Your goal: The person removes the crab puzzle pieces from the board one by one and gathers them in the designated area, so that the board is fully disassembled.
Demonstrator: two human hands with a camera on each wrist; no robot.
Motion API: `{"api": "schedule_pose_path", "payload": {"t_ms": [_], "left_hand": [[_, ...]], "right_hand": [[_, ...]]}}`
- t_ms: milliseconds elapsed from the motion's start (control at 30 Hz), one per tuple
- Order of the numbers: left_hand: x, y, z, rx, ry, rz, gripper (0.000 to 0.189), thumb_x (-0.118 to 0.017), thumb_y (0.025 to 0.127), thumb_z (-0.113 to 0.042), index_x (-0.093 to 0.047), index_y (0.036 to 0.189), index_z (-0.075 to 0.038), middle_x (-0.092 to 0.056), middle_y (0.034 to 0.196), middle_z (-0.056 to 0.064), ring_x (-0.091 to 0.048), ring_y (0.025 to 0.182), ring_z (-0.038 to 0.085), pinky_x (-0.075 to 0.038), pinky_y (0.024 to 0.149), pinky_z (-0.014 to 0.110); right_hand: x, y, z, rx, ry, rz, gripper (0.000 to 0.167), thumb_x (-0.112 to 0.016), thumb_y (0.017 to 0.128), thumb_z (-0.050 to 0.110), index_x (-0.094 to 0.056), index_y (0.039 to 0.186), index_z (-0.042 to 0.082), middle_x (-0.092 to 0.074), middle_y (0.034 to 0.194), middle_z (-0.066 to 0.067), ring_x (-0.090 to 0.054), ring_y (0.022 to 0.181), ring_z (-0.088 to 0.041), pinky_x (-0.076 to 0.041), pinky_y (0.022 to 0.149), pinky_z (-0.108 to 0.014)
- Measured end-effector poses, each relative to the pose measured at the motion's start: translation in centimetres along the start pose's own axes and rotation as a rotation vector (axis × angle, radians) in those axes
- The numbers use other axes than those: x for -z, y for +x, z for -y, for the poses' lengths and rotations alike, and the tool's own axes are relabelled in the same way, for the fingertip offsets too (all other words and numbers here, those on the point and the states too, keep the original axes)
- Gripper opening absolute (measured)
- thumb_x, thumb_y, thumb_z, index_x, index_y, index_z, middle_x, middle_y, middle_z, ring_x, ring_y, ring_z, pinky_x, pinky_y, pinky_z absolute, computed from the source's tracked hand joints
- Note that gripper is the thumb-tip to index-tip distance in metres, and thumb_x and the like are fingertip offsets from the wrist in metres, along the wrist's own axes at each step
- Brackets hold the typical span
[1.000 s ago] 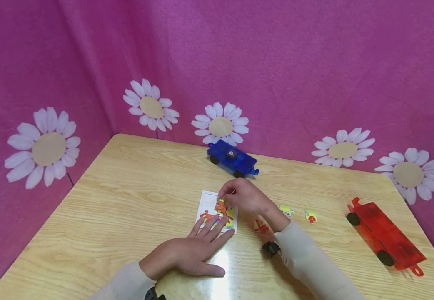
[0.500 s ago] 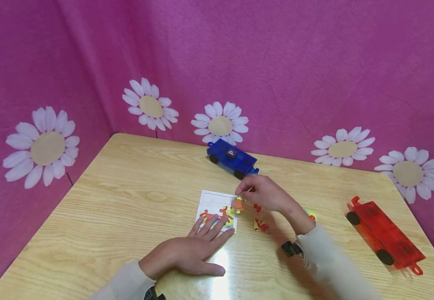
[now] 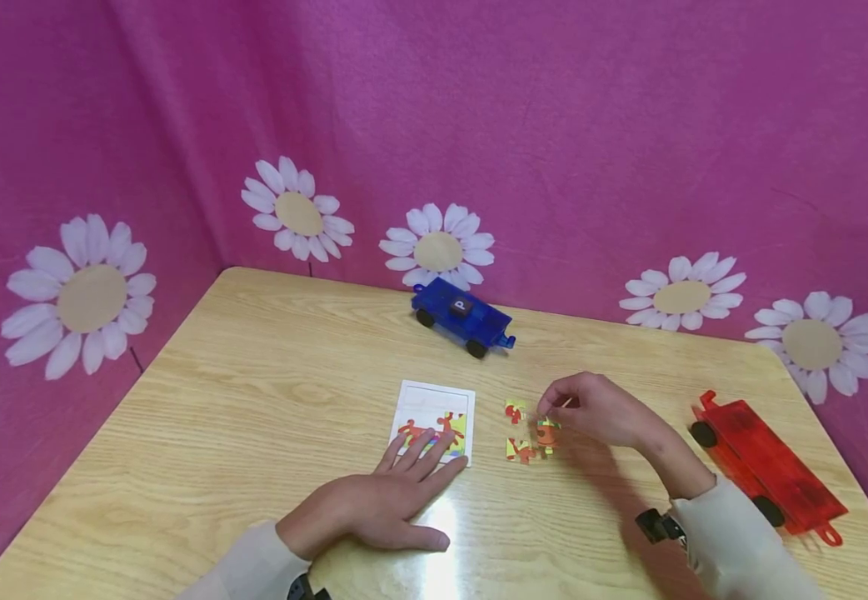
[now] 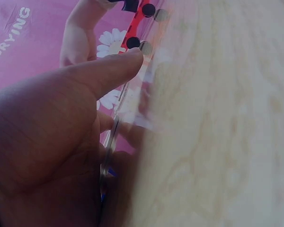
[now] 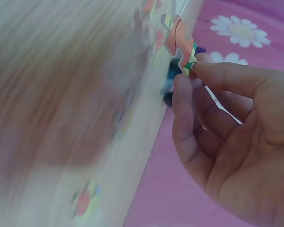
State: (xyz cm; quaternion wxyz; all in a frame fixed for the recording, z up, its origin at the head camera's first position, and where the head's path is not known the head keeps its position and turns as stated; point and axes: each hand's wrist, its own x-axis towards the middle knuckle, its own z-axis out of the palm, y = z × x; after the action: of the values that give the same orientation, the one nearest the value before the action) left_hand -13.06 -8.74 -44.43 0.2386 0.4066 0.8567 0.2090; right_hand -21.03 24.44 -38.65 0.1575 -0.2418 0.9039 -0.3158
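My left hand point(image 3: 396, 504) lies flat with straight, spread fingers over the lower part of a white puzzle frame point(image 3: 437, 388). Inside the frame, a partly assembled red and yellow picture shows around the fingertips; its upper area is bare white. My right hand point(image 3: 595, 408) pinches an orange puzzle piece point(image 3: 546, 435) with green and yellow bits between thumb and index finger. The right wrist view shows this piece point(image 5: 181, 40) tilted on edge. Just left of it on the table are two loose puzzle pieces, one upper piece point(image 3: 515, 411) and one lower piece point(image 3: 520, 451).
A blue toy wagon point(image 3: 464, 317) with a "P" block on it stands at the back. At the right is a red toy wagon point(image 3: 771, 467). Another loose puzzle piece point(image 5: 85, 203) lies on the table in the right wrist view. A pink flowered cloth point(image 3: 554, 150) hangs behind the table.
My right hand has moved right, carrying the orange puzzle piece from over the frame to beyond the two loose pieces. The left hand has stayed in place.
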Motion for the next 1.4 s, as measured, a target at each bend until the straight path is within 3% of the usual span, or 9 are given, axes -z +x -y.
{"api": "schedule_pose_path", "payload": {"t_ms": [467,1400], "left_hand": [[-0.3,0.1,0.0,-0.011,-0.001,-0.020,0.089,-0.053,0.102,-0.059,-0.009,0.167,-0.016,0.013,0.171,0.011,0.014,0.155,0.032,0.010,0.120,0.058],[-0.1,0.0,-0.2,0.015,0.004,-0.015,0.090,-0.051,0.102,-0.061,-0.008,0.167,-0.017,0.013,0.171,0.010,0.015,0.155,0.029,0.009,0.121,0.054]], "right_hand": [[0.1,-3.0,-2.6,-0.032,0.035,0.024,0.009,-0.067,0.098,0.003,-0.075,0.099,0.008,-0.071,0.092,0.003,-0.060,0.081,-0.015,-0.053,0.072,-0.028],[-0.5,-3.6,-3.4,0.003,0.028,-0.031,0.012,-0.066,0.099,0.003,-0.076,0.103,0.008,-0.071,0.093,0.001,-0.056,0.073,-0.007,-0.049,0.065,-0.025]]}}
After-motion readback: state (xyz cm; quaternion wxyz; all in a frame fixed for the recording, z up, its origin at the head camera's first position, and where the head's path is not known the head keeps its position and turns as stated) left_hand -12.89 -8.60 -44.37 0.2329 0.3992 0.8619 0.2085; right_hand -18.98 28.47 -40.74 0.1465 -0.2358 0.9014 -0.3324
